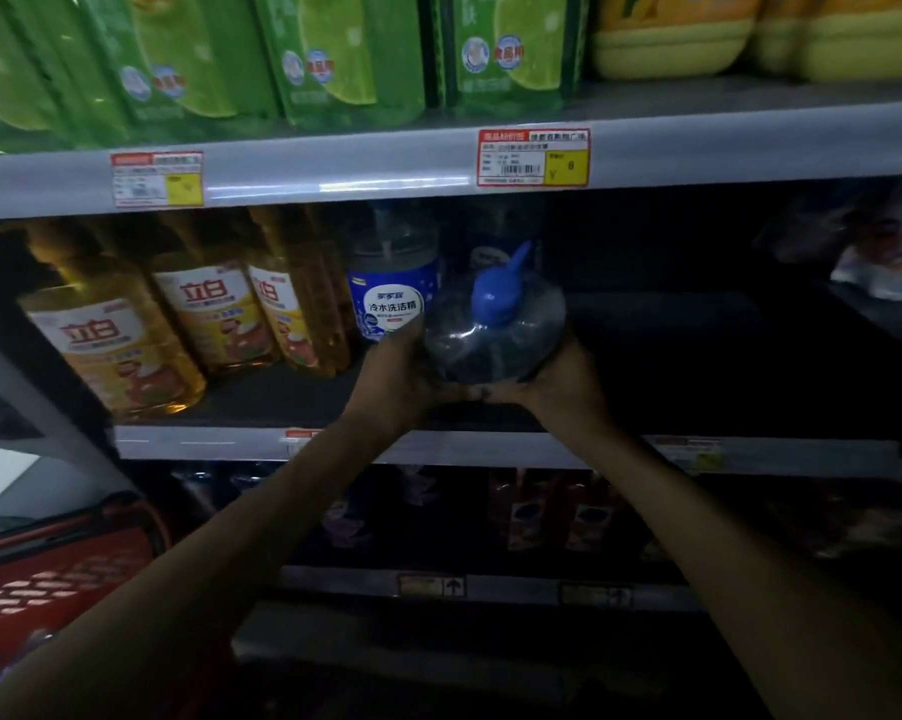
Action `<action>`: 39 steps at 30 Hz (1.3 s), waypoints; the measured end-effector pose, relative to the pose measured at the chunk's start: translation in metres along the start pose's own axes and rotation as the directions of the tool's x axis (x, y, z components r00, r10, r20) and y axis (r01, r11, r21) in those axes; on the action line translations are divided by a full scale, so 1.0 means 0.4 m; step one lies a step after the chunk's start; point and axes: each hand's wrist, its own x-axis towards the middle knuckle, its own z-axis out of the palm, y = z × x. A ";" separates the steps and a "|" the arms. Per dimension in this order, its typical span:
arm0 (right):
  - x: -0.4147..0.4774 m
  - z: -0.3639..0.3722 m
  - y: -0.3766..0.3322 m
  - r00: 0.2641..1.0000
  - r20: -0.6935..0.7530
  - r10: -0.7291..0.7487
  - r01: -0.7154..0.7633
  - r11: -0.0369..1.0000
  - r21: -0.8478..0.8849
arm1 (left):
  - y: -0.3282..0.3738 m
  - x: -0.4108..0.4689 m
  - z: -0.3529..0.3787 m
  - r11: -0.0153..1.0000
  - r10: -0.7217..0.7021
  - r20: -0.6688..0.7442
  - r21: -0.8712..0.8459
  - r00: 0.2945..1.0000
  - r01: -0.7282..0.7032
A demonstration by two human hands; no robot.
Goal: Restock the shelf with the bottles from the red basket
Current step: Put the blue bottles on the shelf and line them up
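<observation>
A clear bottle with a blue pump cap (pixel 495 324) is held over the middle shelf (pixel 293 392), its cap pointing towards me. My left hand (pixel 402 376) grips its left side and my right hand (pixel 552 381) grips its right side and underside. Just behind it to the left stands a matching bottle with a blue label (pixel 392 283). The red basket (pixel 48 584) sits at the lower left; what it holds is hidden.
Yellow bottles with red labels (pixel 209 309) fill the left of the middle shelf. Green bottles (pixel 334 59) and yellow jugs (pixel 724 33) stand on the shelf above. To the right of the held bottle, the middle shelf is dark. Dark bottles (pixel 552 511) line the shelf below.
</observation>
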 end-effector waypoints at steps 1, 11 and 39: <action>0.016 0.001 0.007 0.999 0.008 0.034 -0.034 0.999 0.015 | 0.000 0.016 0.005 0.999 -0.017 0.024 -0.038 1.000 0.018; 0.108 0.032 0.022 0.993 -0.028 0.114 -0.108 0.980 0.169 | -0.025 0.140 0.049 0.988 0.031 -0.006 -0.152 1.000 -0.032; 0.131 0.086 0.019 0.972 -0.111 0.207 -0.188 0.970 0.156 | -0.047 0.137 0.128 0.915 -0.233 -0.236 -0.383 0.944 0.130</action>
